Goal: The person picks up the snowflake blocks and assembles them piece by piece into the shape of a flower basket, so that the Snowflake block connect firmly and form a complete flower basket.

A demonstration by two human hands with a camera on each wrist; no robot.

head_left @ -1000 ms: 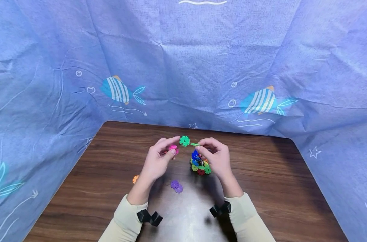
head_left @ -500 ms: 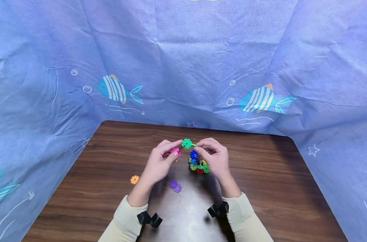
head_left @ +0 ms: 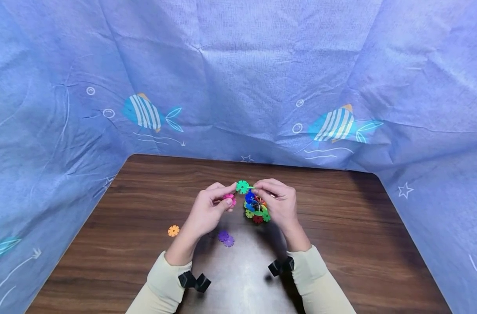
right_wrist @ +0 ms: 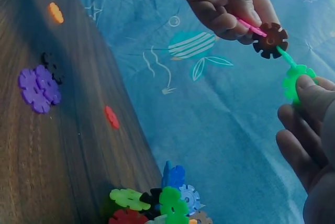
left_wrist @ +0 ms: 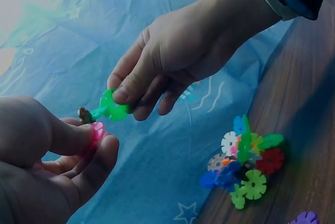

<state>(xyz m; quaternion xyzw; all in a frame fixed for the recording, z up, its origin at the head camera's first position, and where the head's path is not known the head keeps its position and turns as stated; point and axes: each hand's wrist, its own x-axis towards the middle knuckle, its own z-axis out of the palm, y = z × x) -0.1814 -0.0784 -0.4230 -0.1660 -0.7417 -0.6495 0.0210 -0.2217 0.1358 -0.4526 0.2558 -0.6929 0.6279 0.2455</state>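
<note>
Above the table, my left hand (head_left: 208, 208) pinches a pink notched disc (head_left: 230, 200) between thumb and fingers. A brown notched disc (right_wrist: 270, 41) is joined to the pink one, and a green disc (head_left: 242, 187) sticks out from the brown one. My right hand (head_left: 276, 201) pinches a lighter green disc (right_wrist: 299, 81), whose edge meets the green disc; how deep the slots sit is too small to tell. Below and behind the right fingers, a cluster of joined, many-coloured discs (left_wrist: 254, 183) stands on the table.
On the wooden table (head_left: 124, 261) lie two overlapping purple discs (head_left: 226, 238) and an orange disc (head_left: 173, 231). The right wrist view also has a red disc (right_wrist: 111, 117) and a black disc (right_wrist: 51, 67). A blue fish-print cloth (head_left: 238, 109) hangs behind the table.
The hands have come closer together, and the small gap between the green disc and the lighter green disc has closed. Both hands keep their pinch. The head view has shifted slightly.
</note>
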